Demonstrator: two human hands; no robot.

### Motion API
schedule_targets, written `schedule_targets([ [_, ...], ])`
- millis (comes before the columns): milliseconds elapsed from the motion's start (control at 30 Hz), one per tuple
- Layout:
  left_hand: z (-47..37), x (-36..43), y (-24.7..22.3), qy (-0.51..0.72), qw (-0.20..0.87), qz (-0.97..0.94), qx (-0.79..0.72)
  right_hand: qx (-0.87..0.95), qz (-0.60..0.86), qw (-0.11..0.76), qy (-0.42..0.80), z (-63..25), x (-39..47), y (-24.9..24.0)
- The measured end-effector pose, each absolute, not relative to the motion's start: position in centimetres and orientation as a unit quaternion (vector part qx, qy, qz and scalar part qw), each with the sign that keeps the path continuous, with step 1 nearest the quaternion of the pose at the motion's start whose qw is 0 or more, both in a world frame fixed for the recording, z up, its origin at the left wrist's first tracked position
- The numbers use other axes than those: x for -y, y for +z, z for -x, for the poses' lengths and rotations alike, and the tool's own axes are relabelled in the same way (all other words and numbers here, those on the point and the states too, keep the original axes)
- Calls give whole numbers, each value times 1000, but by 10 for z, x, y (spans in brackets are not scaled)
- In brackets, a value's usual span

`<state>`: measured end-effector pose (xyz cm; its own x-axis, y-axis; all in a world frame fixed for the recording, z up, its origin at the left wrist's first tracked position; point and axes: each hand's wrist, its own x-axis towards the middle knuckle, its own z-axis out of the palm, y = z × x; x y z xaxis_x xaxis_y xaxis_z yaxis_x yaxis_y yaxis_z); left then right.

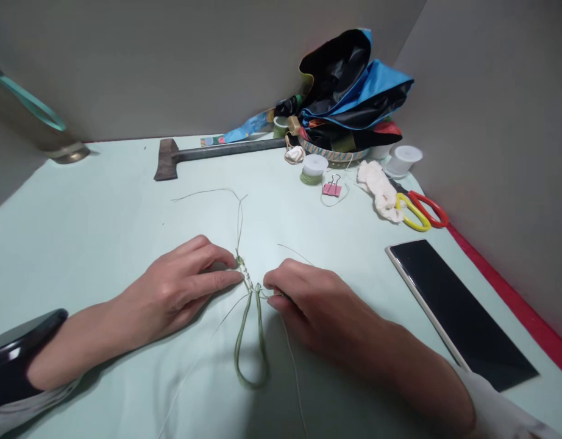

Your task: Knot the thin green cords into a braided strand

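A green cord (238,350) lies on the table in a long loop, its upper left part wrapped with pale knots or beads too small to make out. My left hand (184,283) has its index fingertip and thumb tip against this wrapped part. Just right of the loop's top, my right hand (308,299) is closed, thumb and index pinching a thin pale thread (292,360). The thread trails down toward the front edge. Fine thread ends (239,219) stretch away from the cord's far tip. My right hand's other fingers are curled under and partly hidden.
A hammer-like tool (166,160) lies at the back. Behind right stand a basket with a black and blue folded bag (354,91), thread spools (314,169), a pink binder clip (332,189), a white scrunchie (379,189) and scissors (418,210). A phone (459,311) lies right.
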<state>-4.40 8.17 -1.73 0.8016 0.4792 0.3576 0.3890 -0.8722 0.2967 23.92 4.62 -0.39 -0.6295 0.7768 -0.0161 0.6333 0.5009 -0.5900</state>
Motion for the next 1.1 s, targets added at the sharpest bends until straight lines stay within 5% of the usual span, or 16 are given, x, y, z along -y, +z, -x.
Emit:
schedule_targets([
  [300,39,-77,-11,224,105,-943,-224,854,426,82,287,-237,-48,-3],
  [1100,30,-54,-9,181,124,-934,-283,826,406,196,338,-233,-44,-16],
])
